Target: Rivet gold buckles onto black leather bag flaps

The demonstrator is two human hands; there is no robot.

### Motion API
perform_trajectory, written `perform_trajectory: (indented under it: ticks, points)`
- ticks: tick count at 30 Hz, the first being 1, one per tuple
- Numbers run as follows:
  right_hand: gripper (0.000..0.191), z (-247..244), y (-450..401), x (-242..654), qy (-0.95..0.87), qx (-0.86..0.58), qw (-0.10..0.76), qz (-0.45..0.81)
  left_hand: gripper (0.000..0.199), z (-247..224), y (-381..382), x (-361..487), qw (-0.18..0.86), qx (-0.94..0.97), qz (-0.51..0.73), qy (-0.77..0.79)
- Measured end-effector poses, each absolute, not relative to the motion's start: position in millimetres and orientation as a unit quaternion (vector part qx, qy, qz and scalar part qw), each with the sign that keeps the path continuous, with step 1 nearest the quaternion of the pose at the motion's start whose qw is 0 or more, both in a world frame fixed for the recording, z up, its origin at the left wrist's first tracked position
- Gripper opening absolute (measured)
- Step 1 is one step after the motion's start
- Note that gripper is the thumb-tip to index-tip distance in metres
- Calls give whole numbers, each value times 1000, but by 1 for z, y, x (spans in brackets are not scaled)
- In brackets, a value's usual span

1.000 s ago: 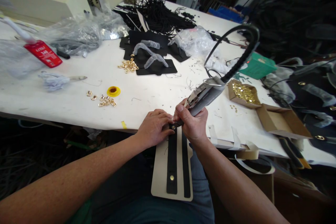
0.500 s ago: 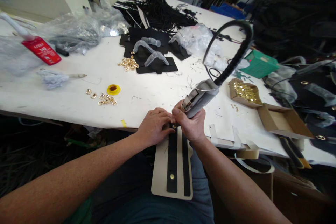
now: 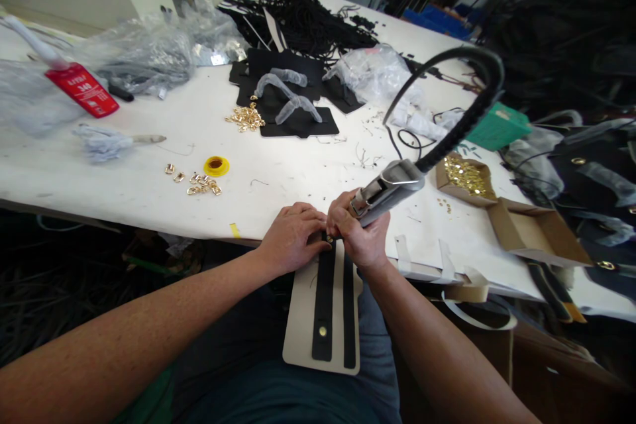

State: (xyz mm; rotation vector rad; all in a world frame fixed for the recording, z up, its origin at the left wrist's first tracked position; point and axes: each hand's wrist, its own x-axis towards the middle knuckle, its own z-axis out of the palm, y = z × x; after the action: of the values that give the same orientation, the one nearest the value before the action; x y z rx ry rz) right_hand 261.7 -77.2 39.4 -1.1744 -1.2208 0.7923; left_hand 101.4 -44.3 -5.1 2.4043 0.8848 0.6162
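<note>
My right hand (image 3: 362,228) is wrapped around a grey corded power screwdriver (image 3: 390,191). The tool slants down and left towards the panel; its tip is hidden by my fingers. A beige bag panel (image 3: 298,318) with two black straps (image 3: 322,291) lies over my lap, its far end at the table edge. My left hand (image 3: 293,238) grips that far end, fingers bent and thumb beside a small gold fitting (image 3: 330,238) on the wider strap. A gold stud (image 3: 322,331) sits at the near end of this strap.
Gold buckles (image 3: 203,184) and a yellow tape roll (image 3: 216,166) lie on the white table (image 3: 278,172). Black panels with wrapped handles (image 3: 298,109) are behind. Right stand cardboard boxes (image 3: 536,228), one holding gold pieces (image 3: 464,175). A red bottle (image 3: 83,89) lies left.
The screwdriver's rear end and its cord have swung to the right and slightly down, so the tool leans more. My left hand stays at the panel's far end; the panel's near end shifts slightly left.
</note>
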Motion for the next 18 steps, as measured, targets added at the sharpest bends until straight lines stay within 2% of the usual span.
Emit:
perform_trajectory:
  ticks: [8,18]
  points:
    - [38,37,-80,261,-523,-466,632,332,29,-2,-45,102,252,877,243,329]
    - [34,34,-82,264,-525,-437,655,324,23,-4,-44,101,271,878,233,318]
